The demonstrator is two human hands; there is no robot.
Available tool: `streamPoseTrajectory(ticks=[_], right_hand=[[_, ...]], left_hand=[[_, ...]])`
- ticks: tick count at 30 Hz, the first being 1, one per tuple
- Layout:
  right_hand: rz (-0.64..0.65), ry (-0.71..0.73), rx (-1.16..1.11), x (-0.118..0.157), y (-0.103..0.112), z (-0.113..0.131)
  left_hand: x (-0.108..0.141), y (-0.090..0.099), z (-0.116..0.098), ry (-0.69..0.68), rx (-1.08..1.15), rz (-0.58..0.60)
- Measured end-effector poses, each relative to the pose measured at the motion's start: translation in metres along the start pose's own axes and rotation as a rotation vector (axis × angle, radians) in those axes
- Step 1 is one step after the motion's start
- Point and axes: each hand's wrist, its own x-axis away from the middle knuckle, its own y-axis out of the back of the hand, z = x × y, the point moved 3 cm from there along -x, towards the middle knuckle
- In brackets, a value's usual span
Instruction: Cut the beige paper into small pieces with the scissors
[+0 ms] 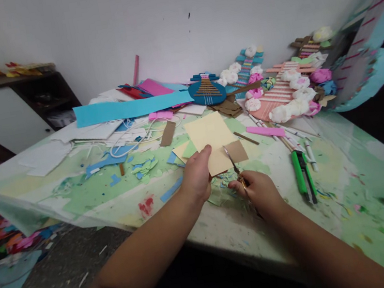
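My left hand (197, 175) pinches a pale yellow sheet of paper (210, 133) by its lower left side, thumb on top. In my right hand (261, 191) is a pair of scissors (234, 164), fingers wrapped round its handles. The blades point up and away from me, at the right side of the sheet; whether they are cutting into it I cannot tell. A brown piece of paper (239, 151) lies just right of the blades. Green paper scraps (146, 165) and a blue strip (172, 189) are spread to the left.
Paper-craft instruments decorated with flowers (289, 90) stand along the wall, beside a blue one (206, 92) with a long light blue strip (130, 108). A green-handled tool (302, 174) and white sticks (309, 154) lie to the right. White cord (122, 148) loops at left.
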Motion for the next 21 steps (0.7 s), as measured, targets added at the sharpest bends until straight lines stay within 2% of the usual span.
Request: streamPoseTrajectory(ticks=[7, 21], right_hand=[[0.006, 0.007, -0.06, 0.0009, -0.0006, -0.0015], [-0.012, 0.014, -0.114, 0.0023, 0.0003, -0.0014]], left_hand=[[0.0007, 0.0002, 0.0021, -0.113, -0.083, 0.154], [-0.0011, 0.0004, 0.0001, -0.133, -0.108, 0.146]])
